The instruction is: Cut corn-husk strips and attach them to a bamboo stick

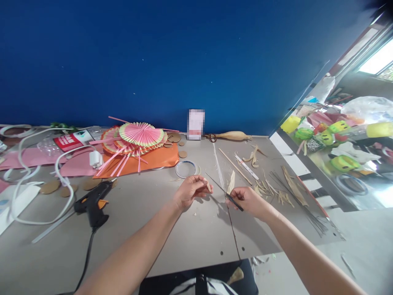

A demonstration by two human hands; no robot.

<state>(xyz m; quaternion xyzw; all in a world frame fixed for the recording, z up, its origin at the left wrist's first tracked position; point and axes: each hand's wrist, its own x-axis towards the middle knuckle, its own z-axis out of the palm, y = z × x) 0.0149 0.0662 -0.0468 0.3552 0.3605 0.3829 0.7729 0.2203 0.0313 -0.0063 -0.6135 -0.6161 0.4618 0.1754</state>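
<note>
My left hand (193, 191) is closed, thumb and fingertips pinching a small pale strip (209, 186) that looks like dried husk. Facing it, my right hand (244, 199) is wrapped around a slim pointed tool (226, 193) with a dark handle. The tool's thin tip slants up and left toward the left hand; its exact kind is unclear. Just above the right fingers shows a pale husk piece (231, 181); whether it is held or lies behind them I cannot tell. A roll of clear tape (185, 169) lies beyond the left hand.
At left are a black glue gun (94, 201), a white cable (21, 157) and pink-green paper fans (141, 134) on orange sheet. Husk scraps (273, 188), a thin stick (235, 166) and wires (310, 213) lie right. A blue wall (196, 61) bounds the back.
</note>
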